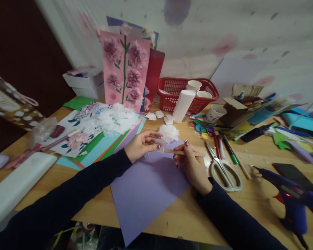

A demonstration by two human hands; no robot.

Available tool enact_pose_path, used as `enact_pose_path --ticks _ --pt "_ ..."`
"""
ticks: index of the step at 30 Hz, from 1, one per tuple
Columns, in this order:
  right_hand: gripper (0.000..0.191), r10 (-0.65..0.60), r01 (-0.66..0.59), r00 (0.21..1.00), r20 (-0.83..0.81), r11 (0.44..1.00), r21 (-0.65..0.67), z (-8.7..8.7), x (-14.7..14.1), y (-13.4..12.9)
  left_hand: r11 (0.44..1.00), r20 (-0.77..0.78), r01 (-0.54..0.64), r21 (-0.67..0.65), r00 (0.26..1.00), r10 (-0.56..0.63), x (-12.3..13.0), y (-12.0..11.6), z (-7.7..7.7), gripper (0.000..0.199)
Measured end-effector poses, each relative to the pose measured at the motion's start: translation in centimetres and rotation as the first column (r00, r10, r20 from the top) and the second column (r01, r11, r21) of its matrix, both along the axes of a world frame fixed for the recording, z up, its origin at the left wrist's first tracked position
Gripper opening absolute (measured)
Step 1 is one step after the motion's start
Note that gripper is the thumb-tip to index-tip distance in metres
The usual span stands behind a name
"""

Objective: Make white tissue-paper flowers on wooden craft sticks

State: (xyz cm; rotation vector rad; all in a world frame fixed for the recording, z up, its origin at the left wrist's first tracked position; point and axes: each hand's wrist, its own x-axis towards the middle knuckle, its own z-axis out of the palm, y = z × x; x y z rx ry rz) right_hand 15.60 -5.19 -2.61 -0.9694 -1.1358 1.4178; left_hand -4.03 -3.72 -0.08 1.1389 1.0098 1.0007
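Left hand point(142, 145), thumb and forefinger nearly closed and the other fingers loosely bent, pinches a small piece of white tissue point(160, 143) at its fingertips, above a purple sheet point(146, 198) spread on the wooden desk point(261, 205). Just beyond those fingertips, a ruffled white paper flower point(169, 133) sits by the sheet's far edge. Next to the tissue is the tip of a flat wooden stick point(175, 151); whether the two touch cannot be told. Right hand point(191, 160), its fingers closed around the stick with the thumb on top, faces the left across a narrow gap. Just beside it to the right lie white-handled scissors point(220, 161), blades slightly parted, and a green marker point(231, 153). Farther right, well apart from both hands, a blue glue gun point(287, 189) shows a red light near a dark phone point(296, 173).
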Motion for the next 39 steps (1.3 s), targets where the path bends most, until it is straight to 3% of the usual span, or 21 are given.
enact_pose_path --ticks 17,26,29,35,39 --pt "0.038 -0.063 0.062 0.994 -0.088 0.998 -0.02 0.4 0.1 0.2 0.993 -0.023 -0.026 -0.118 0.999 0.024 0.0 0.1 0.3 0.023" --pt "0.037 -0.126 0.123 0.988 -0.089 0.992 -0.038 0.1 0.3 0.5 1.0 0.006 0.004 -0.03 1.0 -0.004 0.0 0.0 0.3 0.031" --pt "0.036 -0.133 0.131 0.985 -0.113 0.991 -0.03 0.3 0.4 0.6 0.999 -0.054 0.03 0.043 0.998 -0.027 -0.4 0.1 0.2 0.039" --pt "0.038 -0.293 0.291 0.946 -0.141 0.956 -0.033 0.9 0.9 1.0 0.992 -0.077 0.074 0.101 0.995 -0.066 -0.7 0.4 -0.5 0.042" --pt "0.038 -0.238 0.234 0.962 -0.136 0.971 -0.05 0.6 0.7 0.9 0.99 -0.112 0.073 0.118 0.992 -0.06 -0.4 0.3 -0.9 0.043"
